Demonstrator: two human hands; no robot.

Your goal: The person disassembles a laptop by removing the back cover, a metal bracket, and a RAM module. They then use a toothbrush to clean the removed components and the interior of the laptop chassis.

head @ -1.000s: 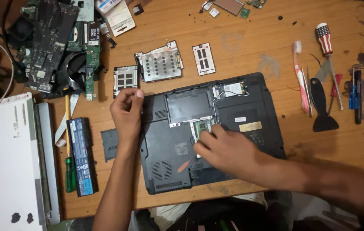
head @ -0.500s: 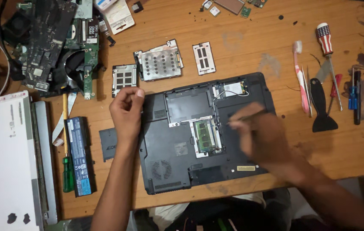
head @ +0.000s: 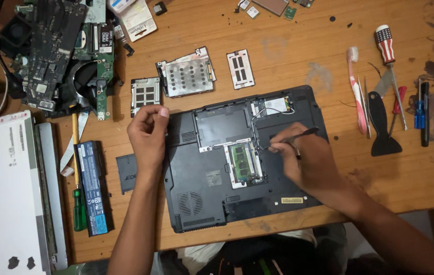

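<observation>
Both our hands are on the upturned laptop — right hand has shifted right from the memory bay, fingers now pinching tweezers; left hand, fingers curled, steadies its left edge.

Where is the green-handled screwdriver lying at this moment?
In the head view, the green-handled screwdriver lies on the wooden table at the left, between the grey frame strip and the laptop battery.

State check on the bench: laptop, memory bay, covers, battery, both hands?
laptop: upside down, bottom panels off
memory module: seated in its open bay
cover plates: removed, lying on the table
battery: out, beside the laptop
left hand: resting on the laptop's corner
right hand: gripping a thin dark tool over the base
</observation>
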